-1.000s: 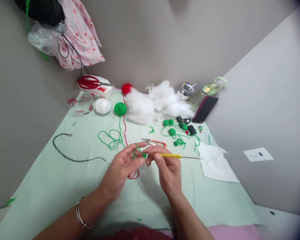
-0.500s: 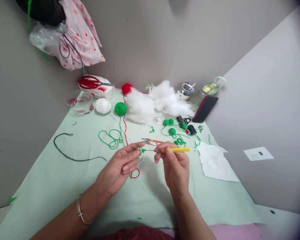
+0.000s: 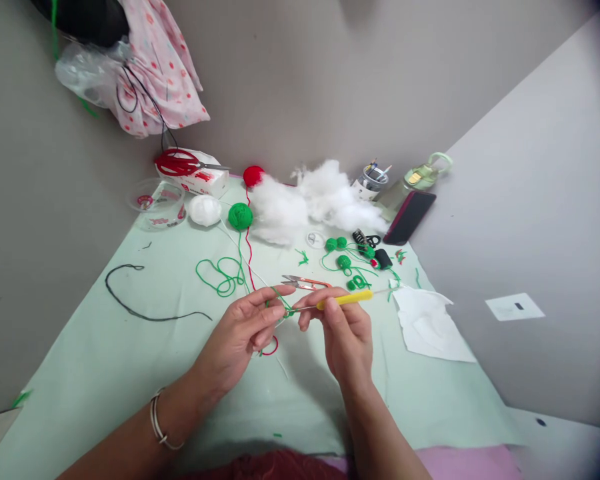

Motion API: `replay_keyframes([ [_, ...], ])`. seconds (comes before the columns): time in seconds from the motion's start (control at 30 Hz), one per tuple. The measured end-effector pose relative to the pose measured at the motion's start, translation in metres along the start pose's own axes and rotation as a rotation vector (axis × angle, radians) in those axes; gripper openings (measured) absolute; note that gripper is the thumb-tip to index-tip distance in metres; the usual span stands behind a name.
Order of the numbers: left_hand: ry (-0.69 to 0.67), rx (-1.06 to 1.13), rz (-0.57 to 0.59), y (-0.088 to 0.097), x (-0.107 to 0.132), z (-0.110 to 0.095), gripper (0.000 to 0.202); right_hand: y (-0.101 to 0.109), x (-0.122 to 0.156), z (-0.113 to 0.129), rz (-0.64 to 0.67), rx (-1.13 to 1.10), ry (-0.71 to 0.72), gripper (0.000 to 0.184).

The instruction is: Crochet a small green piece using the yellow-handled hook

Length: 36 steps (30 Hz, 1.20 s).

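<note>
We see a pale green cloth (image 3: 300, 410) spread beneath both hands. Our left hand (image 3: 237, 330) pinches a small green stitched piece (image 3: 289, 312) between thumb and fingers, and our right hand (image 3: 347, 330) pinches a yellow-handled hook (image 3: 347, 299) whose metal shaft reaches that piece, between the two hands. Just beyond our fingertips lies one pair of orange-handled snips (image 3: 307, 283); right of our right hand is one crumpled white sheet (image 3: 425, 323). Farther out, ahead of that hand, we count at least four little green balls (image 3: 344, 262) with trailing tails. Beyond our left hand sit three yarn balls: one green (image 3: 241, 217), one white (image 3: 205, 211), one red (image 3: 253, 176). White fluff (image 3: 280, 212) is heaped straight ahead. Far left of our hands stands a clear tub (image 3: 166, 207), its contents hard to tell; far right, one cup (image 3: 367, 190) holds several pens, near one green-lidded bottle (image 3: 393, 201) and one phone (image 3: 410, 218). Grey walls (image 3: 280, 87) enclose the far side.
</note>
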State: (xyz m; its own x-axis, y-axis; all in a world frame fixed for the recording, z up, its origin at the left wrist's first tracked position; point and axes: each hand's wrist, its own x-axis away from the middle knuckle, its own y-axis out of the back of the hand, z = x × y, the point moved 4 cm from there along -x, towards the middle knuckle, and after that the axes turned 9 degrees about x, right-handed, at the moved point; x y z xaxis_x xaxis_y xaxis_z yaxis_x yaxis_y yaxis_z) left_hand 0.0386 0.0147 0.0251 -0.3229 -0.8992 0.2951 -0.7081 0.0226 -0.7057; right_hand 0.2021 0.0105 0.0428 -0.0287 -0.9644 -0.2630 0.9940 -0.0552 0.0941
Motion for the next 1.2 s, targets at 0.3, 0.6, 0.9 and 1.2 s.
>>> replay_keyframes([
  [0.3,0.133,0.151,0.013,0.0,-0.001,0.008,0.046,-0.011,0.015,0.014,0.055,0.589,0.488,0.035],
  [0.6,0.013,0.015,0.004,0.0,-0.001,0.004,0.034,-0.008,-0.001,0.008,0.004,0.103,0.083,0.02],
  [0.9,0.049,0.069,-0.046,0.0,-0.002,0.008,0.038,-0.018,0.016,0.011,0.027,0.558,0.503,0.043],
  [1.2,0.044,0.161,0.01,0.005,-0.005,0.007,0.023,0.001,-0.006,-0.003,-0.07,-0.102,-0.033,0.023],
])
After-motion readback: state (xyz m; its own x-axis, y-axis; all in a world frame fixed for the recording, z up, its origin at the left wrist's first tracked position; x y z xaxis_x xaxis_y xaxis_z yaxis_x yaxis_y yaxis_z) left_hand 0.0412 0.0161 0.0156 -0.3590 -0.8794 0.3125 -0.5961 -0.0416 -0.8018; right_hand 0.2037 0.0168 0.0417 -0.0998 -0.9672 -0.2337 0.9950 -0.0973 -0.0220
